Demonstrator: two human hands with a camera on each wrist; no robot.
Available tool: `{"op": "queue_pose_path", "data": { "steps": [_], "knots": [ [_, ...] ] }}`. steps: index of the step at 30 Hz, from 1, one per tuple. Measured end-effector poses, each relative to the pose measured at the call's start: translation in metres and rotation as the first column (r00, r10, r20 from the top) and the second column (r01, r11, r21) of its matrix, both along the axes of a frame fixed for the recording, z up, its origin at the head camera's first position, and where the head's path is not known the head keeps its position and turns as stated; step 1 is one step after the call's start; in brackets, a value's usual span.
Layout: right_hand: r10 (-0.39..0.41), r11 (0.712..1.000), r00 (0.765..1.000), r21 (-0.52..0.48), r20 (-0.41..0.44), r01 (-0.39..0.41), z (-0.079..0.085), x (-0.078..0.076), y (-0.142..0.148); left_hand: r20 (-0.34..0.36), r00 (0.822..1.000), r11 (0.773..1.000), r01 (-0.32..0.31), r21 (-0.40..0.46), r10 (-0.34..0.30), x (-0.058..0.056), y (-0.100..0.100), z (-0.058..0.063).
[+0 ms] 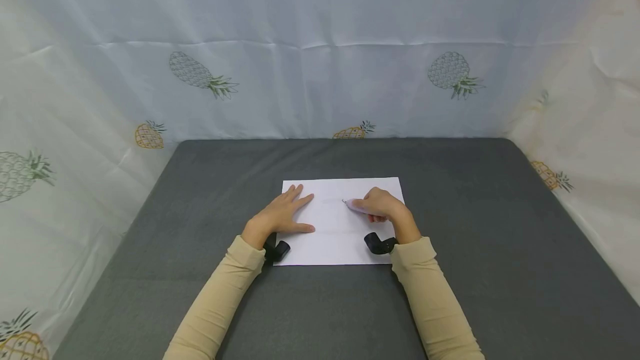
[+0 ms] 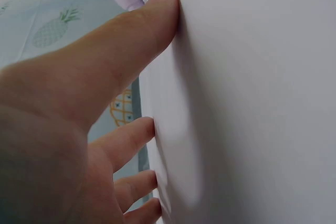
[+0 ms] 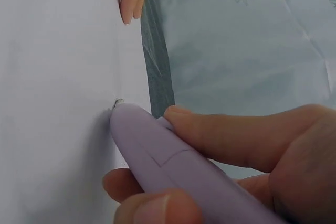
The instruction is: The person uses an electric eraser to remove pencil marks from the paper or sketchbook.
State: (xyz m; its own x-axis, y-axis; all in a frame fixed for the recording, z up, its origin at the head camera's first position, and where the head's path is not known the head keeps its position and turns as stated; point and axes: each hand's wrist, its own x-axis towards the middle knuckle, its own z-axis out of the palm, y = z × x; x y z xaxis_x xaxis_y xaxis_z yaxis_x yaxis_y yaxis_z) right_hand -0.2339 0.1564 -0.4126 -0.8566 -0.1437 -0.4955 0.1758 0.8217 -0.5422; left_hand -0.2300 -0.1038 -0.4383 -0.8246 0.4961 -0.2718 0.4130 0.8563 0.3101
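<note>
A white sheet of paper (image 1: 330, 246) lies flat on the dark grey table. Spread over its left part, my left hand (image 1: 280, 213) rests with straight fingers, and in the left wrist view the thumb (image 2: 152, 22) and fingertips touch the sheet. My right hand (image 1: 384, 205) grips a lavender pen-shaped tool (image 1: 356, 206) above the right half of the paper. In the right wrist view the tool's body (image 3: 152, 140) slants, its small metal tip (image 3: 118, 102) at the paper surface. One finger lies against a raised button on its side. The tool's exact kind is unclear.
The grey table top (image 1: 480, 226) stretches out around the paper. Behind it hangs a pale curtain (image 1: 320, 88) with pineapple prints, and similar cloth flanks both sides. Black wrist-camera mounts (image 1: 378, 243) sit close over the paper's lower part.
</note>
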Motion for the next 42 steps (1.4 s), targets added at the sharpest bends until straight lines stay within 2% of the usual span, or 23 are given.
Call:
{"op": "queue_pose_path", "data": {
  "steps": [10, 19, 28, 36, 42],
  "knots": [
    [-0.002, 1.000, 1.000, 0.000, -0.022, 0.002, -0.0004, 0.0002, -0.0047, -0.006, 1.000, 1.000, 0.000, -0.005, 0.000, 0.0014, -0.0004, 0.0026],
    [0.013, 1.000, 1.000, 0.003, 0.013, -0.013, 0.0005, 0.0000, 0.0008, 0.009, 1.000, 1.000, -0.013, 0.008, 0.013, 0.0025, 0.0002, 0.0035],
    [0.027, 1.000, 0.999, 0.009, -0.045, -0.027, -0.0040, -0.0010, -0.0046, -0.003, 1.000, 1.000, 0.002, 0.008, -0.002, 0.0026, 0.0003, 0.0032],
    [0.012, 1.000, 1.000, 0.015, 0.005, -0.012, -0.0002, -0.0004, 0.0006, 0.001, 1.000, 1.000, -0.004, 0.005, 0.004, 0.0023, 0.0016, 0.0026],
    [0.020, 1.000, 0.999, 0.018, -0.042, -0.019, -0.0026, -0.0006, -0.0034, -0.004, 1.000, 1.000, 0.003, 0.000, -0.003, 0.0020, 0.0014, 0.0023]
  ]
}}
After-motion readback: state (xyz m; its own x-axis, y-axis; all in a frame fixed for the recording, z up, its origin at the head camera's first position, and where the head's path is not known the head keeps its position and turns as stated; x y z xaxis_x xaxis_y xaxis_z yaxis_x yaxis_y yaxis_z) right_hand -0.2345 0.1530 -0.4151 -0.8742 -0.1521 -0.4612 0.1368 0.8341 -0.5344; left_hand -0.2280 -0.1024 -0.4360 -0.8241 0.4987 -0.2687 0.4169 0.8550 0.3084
